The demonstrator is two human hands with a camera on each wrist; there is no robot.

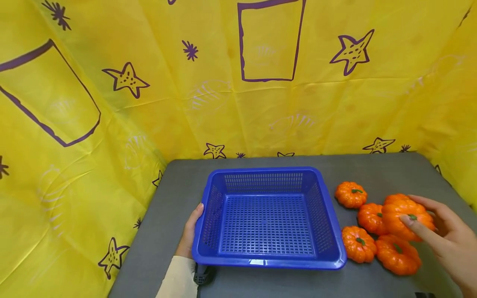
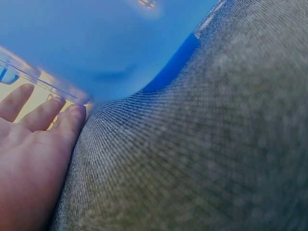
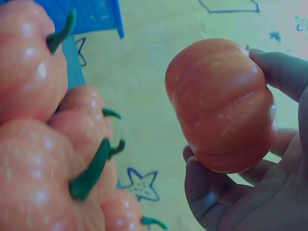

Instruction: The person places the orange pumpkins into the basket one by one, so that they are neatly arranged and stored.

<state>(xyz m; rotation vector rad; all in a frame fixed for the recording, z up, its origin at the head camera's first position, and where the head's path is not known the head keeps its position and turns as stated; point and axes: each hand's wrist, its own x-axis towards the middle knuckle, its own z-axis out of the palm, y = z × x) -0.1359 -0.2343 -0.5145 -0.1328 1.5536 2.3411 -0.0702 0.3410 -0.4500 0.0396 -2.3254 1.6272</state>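
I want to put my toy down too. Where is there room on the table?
The blue basket is empty inside. Bare grey table lies behind it, and on its left past the left hand. Its right side is crowded with orange pumpkins.

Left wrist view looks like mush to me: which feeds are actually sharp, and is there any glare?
Head view: sharp, evenly lit, one small glare spot on the blue perforated plastic basket's front rim. Left wrist view: basket wall a blue blur, grey table weave soft. Right wrist view: washed-out colours; held orange toy pumpkin fairly sharp, nearest pumpkins blurred.
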